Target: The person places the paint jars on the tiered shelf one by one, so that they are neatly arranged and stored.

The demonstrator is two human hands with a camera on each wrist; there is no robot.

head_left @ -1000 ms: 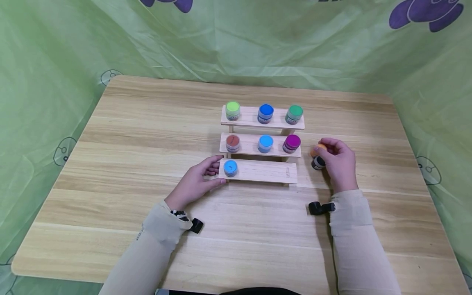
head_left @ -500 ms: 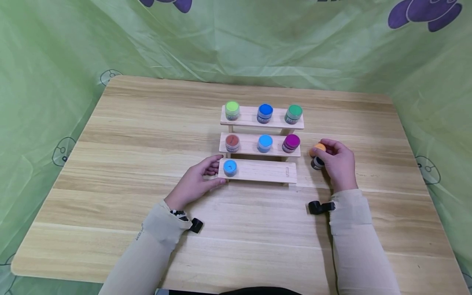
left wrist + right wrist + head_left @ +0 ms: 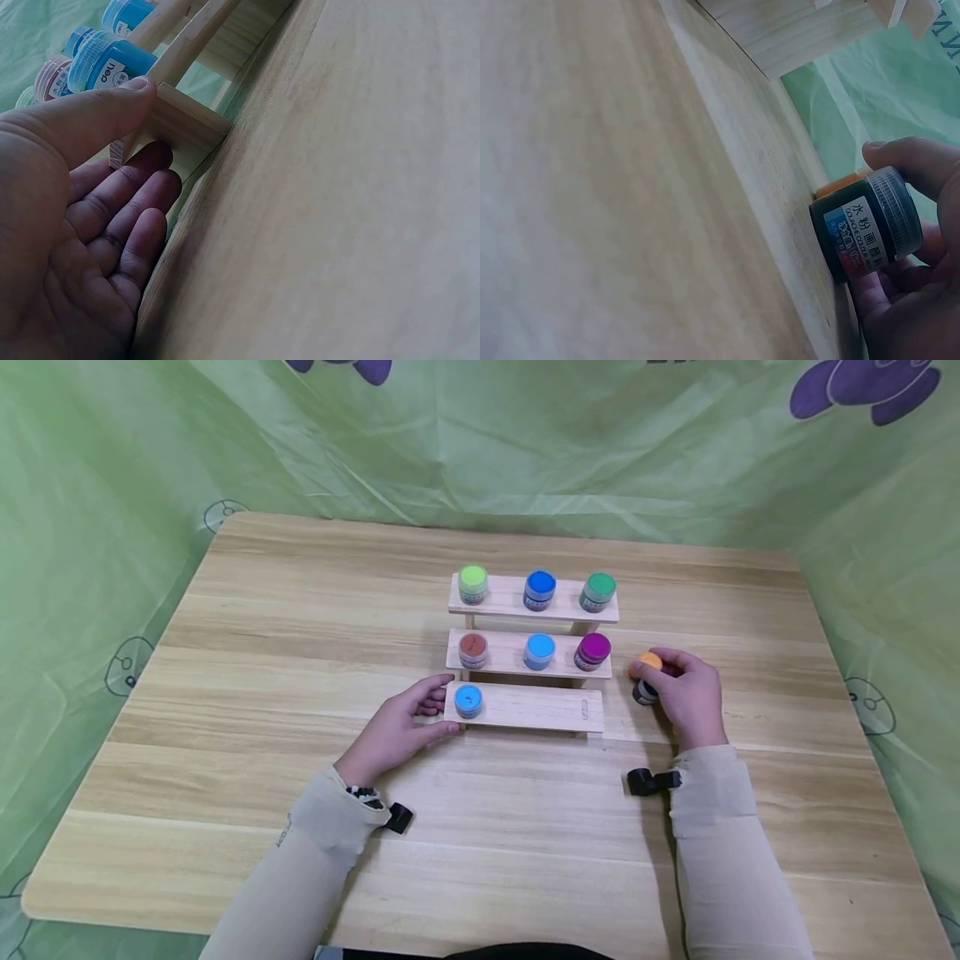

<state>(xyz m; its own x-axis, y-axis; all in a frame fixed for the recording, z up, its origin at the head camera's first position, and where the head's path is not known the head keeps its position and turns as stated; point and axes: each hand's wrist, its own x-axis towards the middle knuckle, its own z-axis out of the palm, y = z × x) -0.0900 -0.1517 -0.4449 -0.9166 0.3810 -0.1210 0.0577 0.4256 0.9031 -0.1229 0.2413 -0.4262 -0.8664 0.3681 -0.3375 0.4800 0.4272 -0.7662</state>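
My left hand (image 3: 401, 731) grips the left end of the lowest tier of a wooden step rack (image 3: 536, 708), thumb at its front corner and forefinger at the back one. A light-blue paint jar (image 3: 468, 702) stands on that tier beside the fingers. To the right of the rack, my right hand (image 3: 688, 693) pinches an orange-lidded paint jar (image 3: 647, 662) between thumb and fingers, close over the table. A dark paint jar (image 3: 866, 221) with a printed label stands just in front of it and hides most of the orange one in the right wrist view.
The middle tier bears a brown jar (image 3: 473, 650), a light-blue jar (image 3: 540, 650) and a purple jar (image 3: 593, 650). On the top tier stand a lime jar (image 3: 473, 584), a dark-blue jar (image 3: 539, 589) and a green jar (image 3: 598, 592). Green cloth (image 3: 480, 452) hangs behind the table (image 3: 247, 693).
The right hand has shifted very slightly left, and more of the orange lid shows than a second ago. The left hand and the rack have stayed in place.
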